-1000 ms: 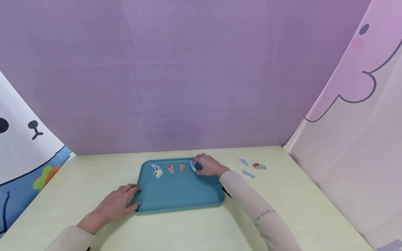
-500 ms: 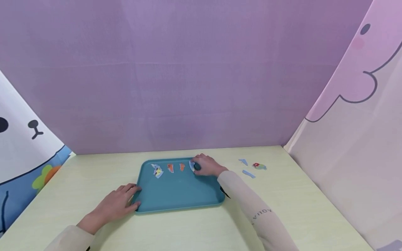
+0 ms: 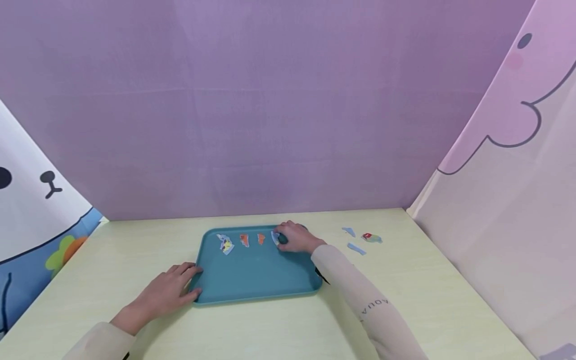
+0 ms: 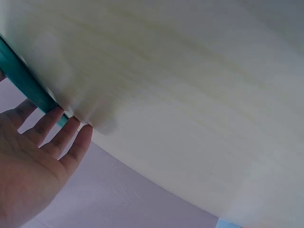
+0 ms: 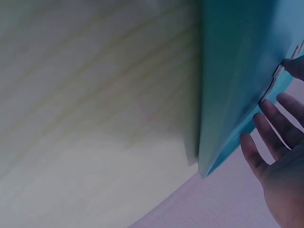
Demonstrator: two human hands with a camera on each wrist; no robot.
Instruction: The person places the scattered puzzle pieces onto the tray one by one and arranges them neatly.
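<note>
A teal tray (image 3: 252, 275) lies on the table. My right hand (image 3: 297, 237) is over its far right part, thumb and forefinger at the two ends of a light-blue picture piece (image 3: 275, 237). The right wrist view shows that piece (image 5: 271, 85) edge-on, flat against the tray, between thumb and forefinger. My left hand (image 3: 164, 295) rests on the tray's left rim, with its fingers (image 4: 78, 147) extended. Along the tray's far side lie a blue-and-yellow piece (image 3: 226, 245) and two orange pieces, one larger (image 3: 244, 240) and one smaller (image 3: 261, 239).
On the table right of the tray lie a small blue triangular piece (image 3: 348, 232), a red-and-green piece (image 3: 371, 238) and a narrow blue strip (image 3: 356, 249). A purple cloth (image 3: 288, 125) hangs behind the table. Printed cloths border it at both sides.
My right hand and the light-blue piece have shifted very slightly left over the first half second, then stay put. The left hand and the tray keep their places.
</note>
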